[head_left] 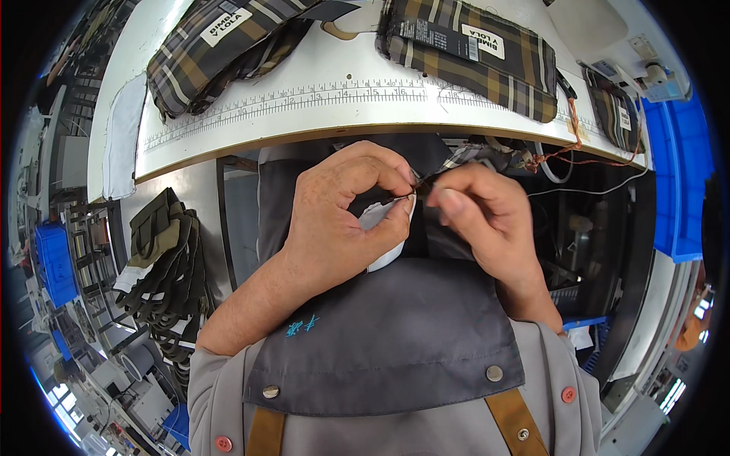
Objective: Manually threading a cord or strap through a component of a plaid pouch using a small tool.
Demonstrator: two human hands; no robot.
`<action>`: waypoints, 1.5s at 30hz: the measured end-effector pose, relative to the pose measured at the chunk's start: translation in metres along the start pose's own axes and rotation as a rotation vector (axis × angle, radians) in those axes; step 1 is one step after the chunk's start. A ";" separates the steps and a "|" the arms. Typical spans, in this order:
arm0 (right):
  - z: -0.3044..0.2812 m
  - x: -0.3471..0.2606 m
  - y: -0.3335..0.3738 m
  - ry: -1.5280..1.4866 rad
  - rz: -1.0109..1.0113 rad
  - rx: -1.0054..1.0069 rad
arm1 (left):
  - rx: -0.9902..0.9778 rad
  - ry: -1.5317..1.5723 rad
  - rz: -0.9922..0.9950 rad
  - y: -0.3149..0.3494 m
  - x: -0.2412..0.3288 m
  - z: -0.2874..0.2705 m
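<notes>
Over my lap, just below the table's front edge, my left hand pinches the edge of a piece of fabric between thumb and forefinger. A white part of the piece shows beneath that hand; the rest is hidden. My right hand is closed close beside the pinched edge, its thumb against the curled fingers. Whatever its fingertips hold is too small to name. Behind the right hand lies some checked fabric; whether it joins the held piece I cannot tell.
Brown-and-black plaid fabric pieces with white labels lie on the white table, which has a printed ruler. Dark green fabric pieces hang at the left. A twisted orange cord runs over the right edge. Blue bins stand far right.
</notes>
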State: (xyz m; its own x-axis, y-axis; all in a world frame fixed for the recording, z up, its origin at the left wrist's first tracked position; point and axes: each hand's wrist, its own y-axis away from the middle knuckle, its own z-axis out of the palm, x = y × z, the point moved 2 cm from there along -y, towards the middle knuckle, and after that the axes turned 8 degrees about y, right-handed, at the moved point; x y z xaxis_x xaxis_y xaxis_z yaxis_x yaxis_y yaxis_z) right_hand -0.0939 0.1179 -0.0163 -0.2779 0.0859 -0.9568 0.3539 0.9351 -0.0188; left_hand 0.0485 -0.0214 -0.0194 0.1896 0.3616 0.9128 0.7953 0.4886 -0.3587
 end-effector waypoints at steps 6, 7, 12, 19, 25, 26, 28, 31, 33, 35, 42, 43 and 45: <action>0.001 -0.017 -0.009 0.427 -0.233 0.171 | -0.072 0.062 -0.097 0.000 0.004 0.002; -0.001 -0.012 -0.007 0.428 -0.234 0.172 | -0.065 0.085 -0.079 -0.001 0.005 0.003; -0.020 -0.001 0.000 0.462 -0.199 0.273 | -0.089 0.011 -0.081 -0.003 0.009 -0.024; -0.012 -0.009 -0.006 0.550 -0.368 0.198 | -0.078 -0.154 -0.072 -0.006 0.015 -0.016; -0.007 -0.015 -0.005 0.600 -0.456 0.089 | -0.233 -0.368 0.117 -0.014 0.010 -0.009; -0.009 -0.009 -0.005 0.550 -0.404 0.171 | -0.273 -0.257 0.070 -0.013 0.004 -0.009; -0.010 -0.008 -0.002 0.498 -0.224 0.399 | -0.255 -0.216 0.010 -0.009 -0.002 -0.007; -0.009 -0.010 0.008 0.202 -0.270 0.432 | -0.167 -0.095 -0.133 -0.004 -0.006 -0.001; -0.009 -0.013 0.014 0.164 -0.379 0.205 | -0.092 -0.019 -0.215 -0.002 -0.007 0.000; -0.010 -0.030 0.008 0.312 -0.319 -0.143 | -0.070 -0.179 -0.049 -0.002 -0.003 0.001; 0.004 -0.005 0.005 0.353 -0.123 0.021 | -0.024 -0.260 0.020 -0.001 0.001 0.004; 0.005 -0.004 0.005 0.358 -0.120 0.011 | -0.039 -0.286 0.024 0.000 0.001 0.003; 0.005 -0.004 0.004 0.362 -0.124 0.021 | -0.053 -0.311 0.030 0.000 0.002 0.003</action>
State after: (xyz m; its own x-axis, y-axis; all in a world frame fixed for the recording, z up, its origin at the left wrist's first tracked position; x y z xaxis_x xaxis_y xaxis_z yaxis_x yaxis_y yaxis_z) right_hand -0.0866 0.1190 -0.0137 -0.6160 0.0923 -0.7823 0.3149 0.9391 -0.1372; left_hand 0.0471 -0.0184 -0.0182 0.0348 0.6045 0.7959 0.8228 0.4347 -0.3662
